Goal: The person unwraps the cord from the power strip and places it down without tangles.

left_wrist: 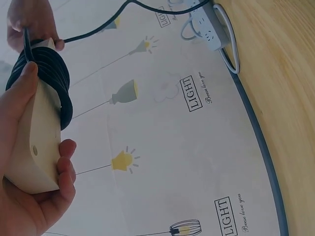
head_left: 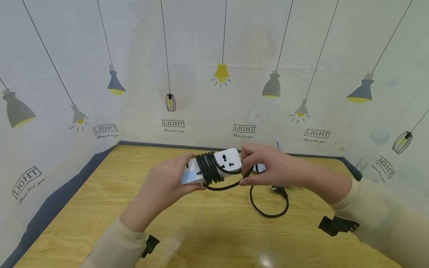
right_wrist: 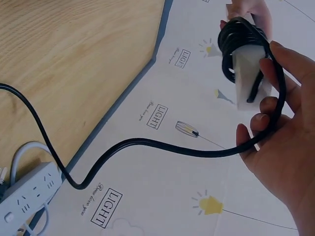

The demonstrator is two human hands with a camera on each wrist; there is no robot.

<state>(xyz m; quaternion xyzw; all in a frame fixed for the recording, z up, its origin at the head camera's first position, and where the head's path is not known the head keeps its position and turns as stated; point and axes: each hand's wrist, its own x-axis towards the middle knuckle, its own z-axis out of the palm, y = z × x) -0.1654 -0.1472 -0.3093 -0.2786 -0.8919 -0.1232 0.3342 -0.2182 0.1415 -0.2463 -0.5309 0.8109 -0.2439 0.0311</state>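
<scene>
- Right now, both hands up over the wooden table (head_left: 100, 208), working one white power strip (head_left: 231, 160).
- Left hand (head_left: 167, 182) grips the strip's left end, fingers curled round it; wrist cam shows thumb on one side, fingertips (left_wrist: 66, 164) on the other.
- Black cord (head_left: 209, 168) wrapped in several turns round the middle of the strip, coils packed side by side.
- Right hand (head_left: 268, 165) at the strip's right end, fingers bent round a loop of the cord, pinching it just beside the strip; right wrist cam shows the cord running across the fingers (right_wrist: 266, 110).
- Rest of the cord hangs down from the right hand, lies in a loose loop on the table below the right wrist, ends at the plug (head_left: 279, 190).
- Strip held in the air, roughly level, sockets facing the head cam.
- Second power strip (right_wrist: 29, 194), white w/ a pale cable, lies at the far table edge against the lamp-print backdrop (head_left: 201, 74).
</scene>
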